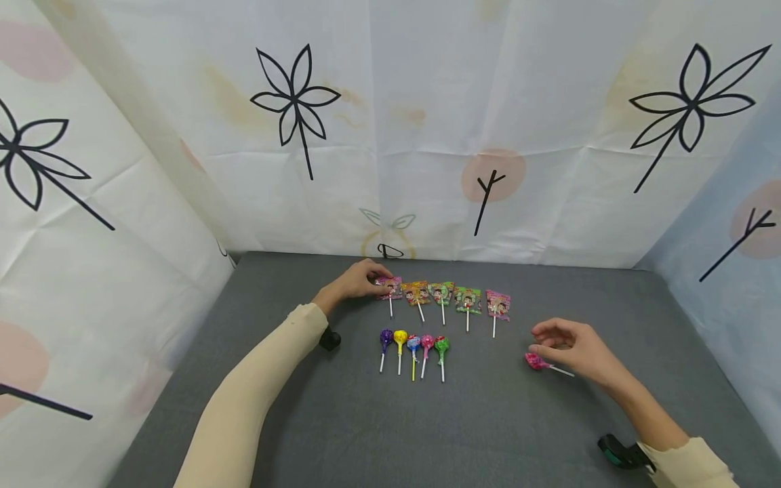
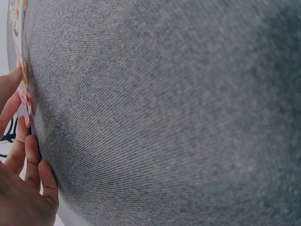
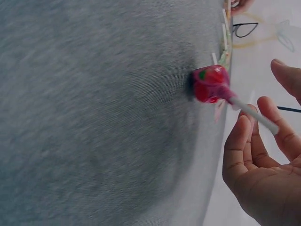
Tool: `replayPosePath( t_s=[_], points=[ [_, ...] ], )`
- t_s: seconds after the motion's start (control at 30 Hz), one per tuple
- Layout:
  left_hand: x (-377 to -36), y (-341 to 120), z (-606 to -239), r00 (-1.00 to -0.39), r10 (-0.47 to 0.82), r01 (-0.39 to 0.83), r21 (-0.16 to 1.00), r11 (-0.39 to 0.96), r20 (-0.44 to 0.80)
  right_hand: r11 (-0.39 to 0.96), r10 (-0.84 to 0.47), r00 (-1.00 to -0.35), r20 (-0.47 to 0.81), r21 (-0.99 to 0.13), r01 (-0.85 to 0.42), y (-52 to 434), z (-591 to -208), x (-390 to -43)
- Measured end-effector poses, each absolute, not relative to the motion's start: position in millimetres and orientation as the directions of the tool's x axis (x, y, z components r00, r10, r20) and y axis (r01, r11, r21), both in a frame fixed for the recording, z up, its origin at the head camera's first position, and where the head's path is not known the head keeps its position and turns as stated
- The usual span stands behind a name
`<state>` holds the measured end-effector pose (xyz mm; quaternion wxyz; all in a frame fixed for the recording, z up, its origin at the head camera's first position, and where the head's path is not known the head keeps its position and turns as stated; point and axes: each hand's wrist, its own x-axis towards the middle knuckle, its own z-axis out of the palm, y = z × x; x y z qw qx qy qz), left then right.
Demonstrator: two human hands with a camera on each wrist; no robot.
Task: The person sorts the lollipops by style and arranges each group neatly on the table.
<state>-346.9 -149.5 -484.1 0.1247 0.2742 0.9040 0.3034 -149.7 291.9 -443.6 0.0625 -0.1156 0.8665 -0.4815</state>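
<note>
My left hand (image 1: pixel 360 280) is at the left end of the back row of flat lollipops, its thumb and forefinger pinching the edge of the pink-wrapped flat lollipop (image 1: pixel 390 287). In the left wrist view that wrapper (image 2: pixel 27 101) stands edge-on beside the fingertips. My right hand (image 1: pixel 570 347) hovers over a round lollipop (image 1: pixel 537 361) in a pink-red wrapper on the right side of the table. Its thumb and fingers are spread apart, with the white stick (image 3: pixel 256 114) between them in the right wrist view.
Rightward in the back row lie an orange flat lollipop (image 1: pixel 417 293), green ones (image 1: pixel 468 299) and another pink one (image 1: pixel 497 304). In front runs a row of round lollipops, from purple (image 1: pixel 386 336) to green (image 1: pixel 442 345). Patterned cloth (image 1: pixel 427 135) hangs behind the grey table (image 1: pixel 390 434).
</note>
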Motion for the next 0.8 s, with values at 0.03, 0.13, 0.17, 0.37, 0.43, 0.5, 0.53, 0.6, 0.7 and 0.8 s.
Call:
replayPosePath(
  t_s=[0.03,0.13,0.17,0.37,0.43,0.5,0.53,0.6,0.7,0.8],
  points=[
    [-347,-149,-484,-0.817,0.574,0.422,0.619,0.662,-0.057,0.506,-0.265,-0.964,-0.001,-0.851,-0.138,293,-444,-149],
    [-345,-149,-482,-0.816,0.575,0.421,0.622,0.66,-0.057,0.51,-0.268,-0.963,-0.013,-0.851,-0.13,296,-447,-149],
    [-345,-149,-482,-0.817,0.574,0.42,0.622,0.661,-0.058,0.515,-0.266,-0.964,-0.018,-0.848,-0.126,296,-449,-149],
    [-345,-149,-482,-0.814,0.578,0.428,0.623,0.655,-0.049,0.539,-0.237,-0.97,-0.061,-0.839,-0.079,298,-455,-145],
    [-345,-149,-482,-0.811,0.583,0.434,0.623,0.651,-0.044,0.537,-0.23,-0.97,-0.073,-0.841,-0.064,298,-456,-143],
    [-345,-149,-482,-0.809,0.587,0.438,0.623,0.648,-0.041,0.532,-0.231,-0.97,-0.078,-0.845,-0.059,298,-458,-142],
    [-345,-149,-482,-0.808,0.588,0.441,0.62,0.649,-0.04,0.528,-0.235,-0.969,-0.075,-0.847,-0.062,299,-459,-141],
    [-345,-149,-481,-0.807,0.59,0.445,0.615,0.651,-0.04,0.512,-0.25,-0.966,-0.062,-0.856,-0.077,299,-462,-140],
    [-344,-149,-481,-0.805,0.592,0.449,0.607,0.656,-0.044,0.487,-0.28,-0.96,-0.02,-0.865,-0.124,301,-467,-138],
    [-345,-149,-482,-0.801,0.597,0.457,0.603,0.654,-0.04,0.47,-0.296,-0.955,0.019,-0.867,-0.163,301,-472,-137]
  ],
)
